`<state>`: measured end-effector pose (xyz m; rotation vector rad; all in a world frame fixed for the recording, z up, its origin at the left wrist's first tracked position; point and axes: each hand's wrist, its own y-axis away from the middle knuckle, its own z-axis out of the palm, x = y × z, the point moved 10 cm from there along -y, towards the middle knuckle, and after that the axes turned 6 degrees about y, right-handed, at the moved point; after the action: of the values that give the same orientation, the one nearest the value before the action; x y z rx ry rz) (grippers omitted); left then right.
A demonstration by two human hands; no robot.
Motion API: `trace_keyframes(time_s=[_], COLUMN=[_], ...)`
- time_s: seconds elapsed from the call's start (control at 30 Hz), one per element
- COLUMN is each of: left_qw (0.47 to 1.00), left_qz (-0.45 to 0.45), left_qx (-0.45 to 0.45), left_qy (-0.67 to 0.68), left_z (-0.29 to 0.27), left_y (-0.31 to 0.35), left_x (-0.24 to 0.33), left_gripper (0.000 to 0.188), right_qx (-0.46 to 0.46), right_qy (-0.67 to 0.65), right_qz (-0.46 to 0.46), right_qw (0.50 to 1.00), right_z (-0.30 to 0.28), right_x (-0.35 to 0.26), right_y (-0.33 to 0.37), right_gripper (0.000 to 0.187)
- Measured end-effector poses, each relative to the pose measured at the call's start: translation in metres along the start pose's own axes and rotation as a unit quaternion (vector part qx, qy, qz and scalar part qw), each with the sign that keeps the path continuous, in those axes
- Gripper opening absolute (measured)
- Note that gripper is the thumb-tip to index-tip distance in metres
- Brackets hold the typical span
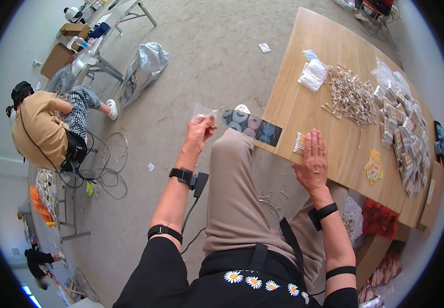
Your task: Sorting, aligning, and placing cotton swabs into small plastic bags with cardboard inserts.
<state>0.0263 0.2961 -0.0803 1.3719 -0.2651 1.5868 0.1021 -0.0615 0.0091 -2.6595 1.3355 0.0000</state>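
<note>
Raised over my left knee, my left hand [200, 133] pinches a small clear plastic bag [204, 111]. My right hand [312, 161] lies flat at the table's near edge, fingers stretched out together. Beside and partly under those fingers is a row of cotton swabs [298, 143] with a yellow card, partly hidden by the hand. A dark patterned sheet [255, 127] sticks out from the table edge between my hands. Farther in on the tabletop, a heap of loose cotton swabs [352, 96] spreads next to a stack of clear bags [313, 75].
Many packed swab bags [405, 136] are piled at the table's right, near yellow cards [373, 167]. A red bag [379, 218] sits below the table. Leftward, a seated person [47, 126] works beside cables [110, 164] and a large plastic sack [144, 72] on the floor.
</note>
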Motion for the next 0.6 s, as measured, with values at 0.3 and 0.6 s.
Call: trace_keyframes(time_s=[0.3,0.6], left_qw=[1.000,0.998], left_qz=[0.001,0.002], left_qx=[-0.015,-0.028], left_qy=[-0.022,-0.052], left_z=[0.016,0.021], left_y=[-0.001,-0.007], left_x=[0.003,0.002], left_gripper=[0.021,0.019], right_qx=[0.006,-0.003], right_qy=[0.005,0.003], right_qz=[-0.002,0.001], right_qw=[1.000,1.000], right_z=[-0.001,0.000], right_x=[0.001,0.001], right_y=[0.001,0.000], right_gripper=[0.103,0.102])
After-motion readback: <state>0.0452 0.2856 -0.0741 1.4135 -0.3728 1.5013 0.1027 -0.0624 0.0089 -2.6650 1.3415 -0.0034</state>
